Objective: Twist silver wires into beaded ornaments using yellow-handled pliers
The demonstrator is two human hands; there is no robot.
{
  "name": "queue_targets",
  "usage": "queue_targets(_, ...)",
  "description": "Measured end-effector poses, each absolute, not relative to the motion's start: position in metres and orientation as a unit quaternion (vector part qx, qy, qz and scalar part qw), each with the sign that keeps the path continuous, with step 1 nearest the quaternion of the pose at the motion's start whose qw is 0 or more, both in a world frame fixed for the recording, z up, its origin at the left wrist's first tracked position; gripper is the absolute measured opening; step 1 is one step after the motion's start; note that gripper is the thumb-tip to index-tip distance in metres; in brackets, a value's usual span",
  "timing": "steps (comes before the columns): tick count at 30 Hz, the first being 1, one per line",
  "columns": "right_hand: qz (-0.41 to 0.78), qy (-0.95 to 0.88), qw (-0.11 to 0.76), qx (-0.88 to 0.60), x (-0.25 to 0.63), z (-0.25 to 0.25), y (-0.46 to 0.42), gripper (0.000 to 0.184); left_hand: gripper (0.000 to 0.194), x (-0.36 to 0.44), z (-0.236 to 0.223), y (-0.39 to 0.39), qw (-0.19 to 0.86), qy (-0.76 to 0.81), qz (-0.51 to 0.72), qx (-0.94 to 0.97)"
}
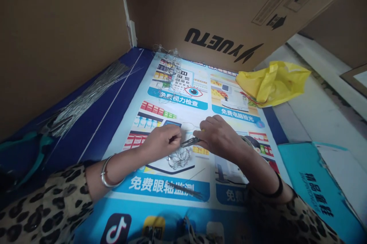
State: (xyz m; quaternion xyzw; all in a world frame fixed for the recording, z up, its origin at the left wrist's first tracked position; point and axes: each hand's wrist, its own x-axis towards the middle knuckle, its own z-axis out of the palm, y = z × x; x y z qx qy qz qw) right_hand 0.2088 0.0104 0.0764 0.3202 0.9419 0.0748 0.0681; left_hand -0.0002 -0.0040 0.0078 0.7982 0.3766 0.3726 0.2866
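Over the middle of the poster, my right hand (pixel 218 137) is closed round a pair of pliers (pixel 190 142), whose metal jaws point left. Just left of the jaws, my left hand (pixel 168 141) is closed on a wire piece (pixel 179 159) of thin silvery loops, which hangs right below the fingers. The jaw tips come close to the left fingertips; whether they grip a wire cannot be seen. Short cut wires (pixel 189 190) lie on the poster nearer to me.
A bundle of long straight wires (pixel 86 97) lies on the blue surface at left, by a teal-edged item (pixel 43 144). More tangled wire shapes (pixel 169 62) sit at the back, before a cardboard box (pixel 218 11). A yellow bag (pixel 275 83) and a blue box (pixel 304 175) are at right.
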Motion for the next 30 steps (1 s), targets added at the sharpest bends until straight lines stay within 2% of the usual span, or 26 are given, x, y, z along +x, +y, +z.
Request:
queue_targets(10,0.096,0.940,0.076,0.317,0.202,0.080,0.006,0.012,0.013,0.000,0.010,-0.005,0.337,0.408,0.365,0.766)
queue_targets(17,0.112,0.939,0.069,0.317,0.200,0.077,0.003,0.017,0.013,0.001,0.009,-0.006,0.362,0.430,0.363,0.743)
queue_targets(30,0.156,0.930,0.081,0.321,0.198,0.079,-0.006,0.017,0.013,0.003,0.010,-0.014,0.368,0.466,0.352,0.724)
